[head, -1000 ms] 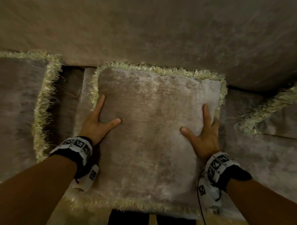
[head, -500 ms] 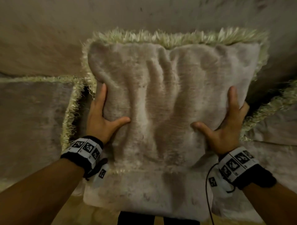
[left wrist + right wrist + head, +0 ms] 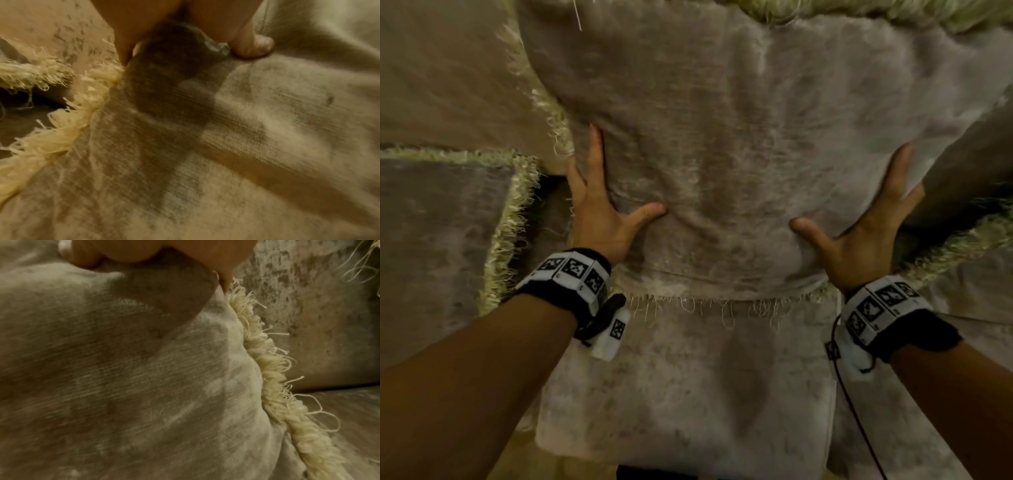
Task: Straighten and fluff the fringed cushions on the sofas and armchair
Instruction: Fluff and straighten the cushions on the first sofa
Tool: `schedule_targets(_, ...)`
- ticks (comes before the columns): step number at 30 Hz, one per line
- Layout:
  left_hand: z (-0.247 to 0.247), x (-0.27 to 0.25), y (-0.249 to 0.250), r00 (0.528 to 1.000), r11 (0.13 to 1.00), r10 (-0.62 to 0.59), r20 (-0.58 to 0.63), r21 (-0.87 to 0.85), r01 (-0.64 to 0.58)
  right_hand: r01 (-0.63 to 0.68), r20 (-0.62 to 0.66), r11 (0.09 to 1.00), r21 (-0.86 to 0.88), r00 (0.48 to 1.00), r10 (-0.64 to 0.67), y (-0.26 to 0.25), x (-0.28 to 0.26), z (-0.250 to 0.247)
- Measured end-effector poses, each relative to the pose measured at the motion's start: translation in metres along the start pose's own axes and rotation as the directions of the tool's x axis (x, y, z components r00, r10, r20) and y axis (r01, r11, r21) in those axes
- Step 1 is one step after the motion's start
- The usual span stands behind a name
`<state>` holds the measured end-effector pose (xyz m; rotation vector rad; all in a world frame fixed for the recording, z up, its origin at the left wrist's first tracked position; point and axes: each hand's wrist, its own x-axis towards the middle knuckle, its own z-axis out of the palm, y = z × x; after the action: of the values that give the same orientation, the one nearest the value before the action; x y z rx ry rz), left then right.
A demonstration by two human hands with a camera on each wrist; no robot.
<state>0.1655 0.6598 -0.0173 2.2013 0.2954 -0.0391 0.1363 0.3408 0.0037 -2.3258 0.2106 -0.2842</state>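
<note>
A grey velvet cushion (image 3: 722, 137) with a cream fringe is held upright above the sofa seat (image 3: 688, 377), filling the upper middle of the head view. My left hand (image 3: 606, 202) grips its left edge and my right hand (image 3: 859, 222) grips its right edge, each with the thumb dug into the front face and fingers along the side. Its fabric is creased between my hands. In the left wrist view my thumb (image 3: 252, 47) dents the cushion (image 3: 246, 129) beside its fringe (image 3: 61, 138). The right wrist view shows the cushion (image 3: 123, 369) and its fringe (image 3: 271, 361).
A second fringed cushion (image 3: 431, 240) lies flat on the seat at the left. A third cushion's fringe (image 3: 962, 246) shows at the right, partly behind my right hand. The sofa back (image 3: 448, 85) rises behind them.
Both hands have lifted the cushion off the seat and raised it toward the camera, squeezing its sides inward so the front creases. Its top fringe now leaves the frame.
</note>
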Motion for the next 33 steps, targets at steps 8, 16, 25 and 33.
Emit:
schedule_targets(8,-0.062,-0.023,0.005,0.981,0.993,-0.064,0.182,0.112,0.044,-0.160,0.029,0.986,-0.039,0.986,0.162,-0.033,-0.028,-0.010)
schedule_targets(16,-0.174,-0.086,-0.013,0.982,0.926,-0.128,0.141,0.371,0.067,-0.406,0.096,0.858,-0.315,0.885,0.455,-0.086,-0.058,0.008)
schedule_targets(25,-0.321,-0.100,-0.123,0.937,0.910,-0.301,0.178,0.346,0.226,-0.299,0.468,0.752,-0.587,0.632,0.617,-0.213,-0.118,0.114)
schedule_targets(33,-0.436,-0.090,-0.196,0.894,0.868,-0.397,0.207,0.403,0.292,-0.170,0.631,0.816,-0.553,0.554,0.543,-0.334,-0.164,0.240)
